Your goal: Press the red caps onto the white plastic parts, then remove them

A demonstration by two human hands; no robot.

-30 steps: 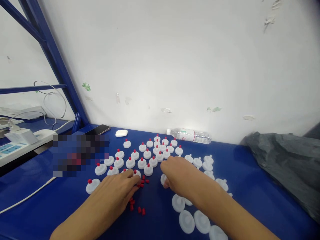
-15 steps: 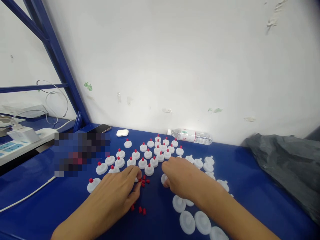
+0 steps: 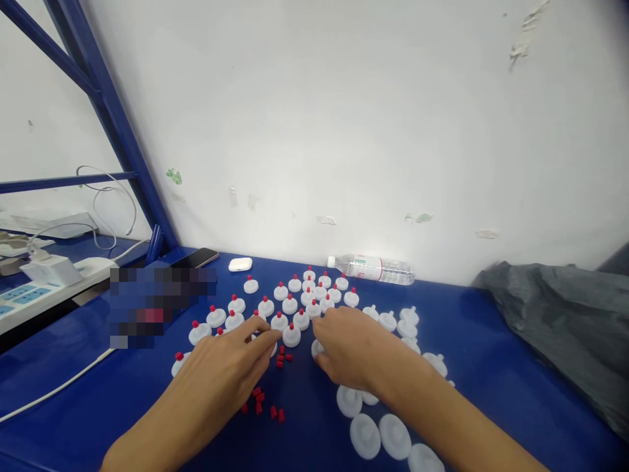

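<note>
Both my hands rest on a blue table (image 3: 491, 367) among small plastic parts. My left hand (image 3: 228, 373) lies palm down, fingers stretched toward a white disc with a red cap (image 3: 291, 335); whether it holds anything is hidden. My right hand (image 3: 351, 347) is curled over a white disc (image 3: 318, 347), fingers closed on it. Several red-capped white discs (image 3: 289, 303) stand in rows beyond my hands. Loose red caps (image 3: 282, 357) and more red caps (image 3: 268, 410) lie between and under my hands. Uncapped white discs (image 3: 378, 432) lie under my right forearm and further uncapped discs (image 3: 400, 322) to the right.
A water bottle (image 3: 373, 267) lies along the white wall. A white earbud case (image 3: 240, 264) and a phone (image 3: 195, 257) sit at the back left. A dark plastic bag (image 3: 565, 321) covers the right side. A power strip (image 3: 29, 295), white cable (image 3: 54, 390) and blue frame (image 3: 113, 124) are left.
My left hand's fingers have reached forward and stretched out toward the capped discs. My right hand has shifted slightly left over the same disc.
</note>
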